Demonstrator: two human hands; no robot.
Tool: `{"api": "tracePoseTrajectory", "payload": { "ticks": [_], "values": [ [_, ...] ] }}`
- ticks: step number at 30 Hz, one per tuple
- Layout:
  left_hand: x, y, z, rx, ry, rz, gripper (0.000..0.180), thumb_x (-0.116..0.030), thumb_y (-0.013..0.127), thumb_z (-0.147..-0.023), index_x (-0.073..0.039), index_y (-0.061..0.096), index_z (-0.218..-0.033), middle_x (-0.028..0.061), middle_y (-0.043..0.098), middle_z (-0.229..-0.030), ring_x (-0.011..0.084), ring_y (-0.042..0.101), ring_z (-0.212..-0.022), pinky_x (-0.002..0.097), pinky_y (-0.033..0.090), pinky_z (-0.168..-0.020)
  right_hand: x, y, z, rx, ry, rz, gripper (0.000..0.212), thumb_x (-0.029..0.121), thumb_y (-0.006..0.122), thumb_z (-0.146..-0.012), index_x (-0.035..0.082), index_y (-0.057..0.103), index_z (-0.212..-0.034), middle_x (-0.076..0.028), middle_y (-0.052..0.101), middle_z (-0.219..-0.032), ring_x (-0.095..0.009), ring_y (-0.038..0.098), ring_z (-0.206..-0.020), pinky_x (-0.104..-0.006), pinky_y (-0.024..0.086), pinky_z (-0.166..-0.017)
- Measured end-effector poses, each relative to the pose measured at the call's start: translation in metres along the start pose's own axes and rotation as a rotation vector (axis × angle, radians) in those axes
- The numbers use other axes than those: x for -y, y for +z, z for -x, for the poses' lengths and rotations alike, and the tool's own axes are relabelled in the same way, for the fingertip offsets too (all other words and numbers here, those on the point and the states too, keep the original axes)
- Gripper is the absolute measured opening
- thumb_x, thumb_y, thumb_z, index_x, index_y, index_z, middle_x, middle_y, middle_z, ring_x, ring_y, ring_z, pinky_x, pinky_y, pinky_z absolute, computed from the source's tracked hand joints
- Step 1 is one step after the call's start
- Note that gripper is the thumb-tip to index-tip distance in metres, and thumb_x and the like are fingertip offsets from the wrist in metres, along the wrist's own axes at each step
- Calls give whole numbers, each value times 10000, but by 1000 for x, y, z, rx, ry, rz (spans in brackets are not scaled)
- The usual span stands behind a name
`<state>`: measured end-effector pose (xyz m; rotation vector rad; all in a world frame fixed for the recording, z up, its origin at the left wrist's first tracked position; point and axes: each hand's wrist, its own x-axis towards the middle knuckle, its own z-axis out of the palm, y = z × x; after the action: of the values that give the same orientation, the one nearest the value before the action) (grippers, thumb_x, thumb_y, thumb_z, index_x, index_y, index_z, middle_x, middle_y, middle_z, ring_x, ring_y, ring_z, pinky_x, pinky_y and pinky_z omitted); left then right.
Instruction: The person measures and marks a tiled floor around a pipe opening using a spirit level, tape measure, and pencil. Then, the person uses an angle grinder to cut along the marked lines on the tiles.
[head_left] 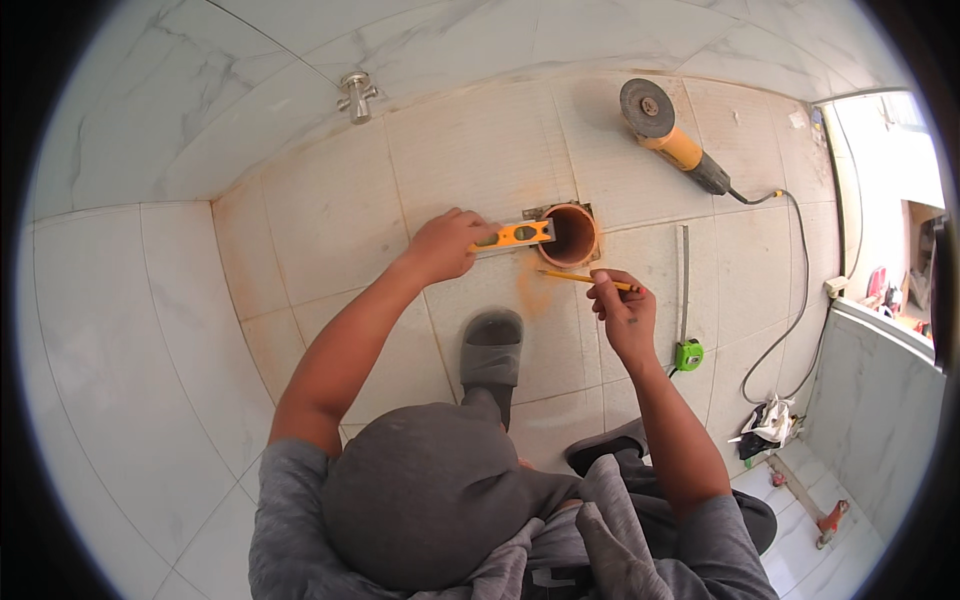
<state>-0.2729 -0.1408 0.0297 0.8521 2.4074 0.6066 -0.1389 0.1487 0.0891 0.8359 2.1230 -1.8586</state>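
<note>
My left hand (443, 245) grips a small yellow spirit level (518, 235). The level's far end lies at the left rim of an orange-brown pipe (592, 240), which opens in a rough square cutout in the tiled floor. Between the fingers of my right hand (625, 308) is a yellow pencil (575, 275), its tip pointing left just below the pipe's near rim. Whether the pencil tip touches the floor, I cannot tell.
An angle grinder (680, 150) rests at the far right, its cord (800, 250) curling along the right side. A green tape measure (689, 354) lies with its blade (685, 280) extended. A metal valve (356, 97) juts from the back wall; a crumpled plastic bag (770, 425) lies at right.
</note>
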Motion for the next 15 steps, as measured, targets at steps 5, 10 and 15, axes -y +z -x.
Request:
{"api": "tracePoseTrajectory", "payload": {
  "ticks": [5,10,15],
  "values": [
    [42,5,67,-301,-159,65,611,-26,709,-787,-83,627,-1390,124,666,-1298,319,585,-1221,400,496,-1067,3,11,-21,55,-228,45,423,349,521,-1102,5,667,-903,-48,641,-735,-110,580,-663,-272,469,-630],
    [53,32,95,-383,-137,72,620,-42,712,-800,-80,605,-1410,111,640,-1335,302,574,-1214,399,485,-1082,20,58,-49,252,-314,454,233,249,640,-1011,21,682,-1042,-130,665,-799,-243,681,-741,-355,532,-671],
    [50,42,104,-491,-157,-97,623,-76,754,-814,-50,589,-1415,120,595,-1364,316,537,-1259,435,432,-1123,19,121,-60,326,-621,986,402,125,691,-899,103,625,-1295,-178,654,-1078,-337,717,-843,-421,582,-730]
  ]
}}
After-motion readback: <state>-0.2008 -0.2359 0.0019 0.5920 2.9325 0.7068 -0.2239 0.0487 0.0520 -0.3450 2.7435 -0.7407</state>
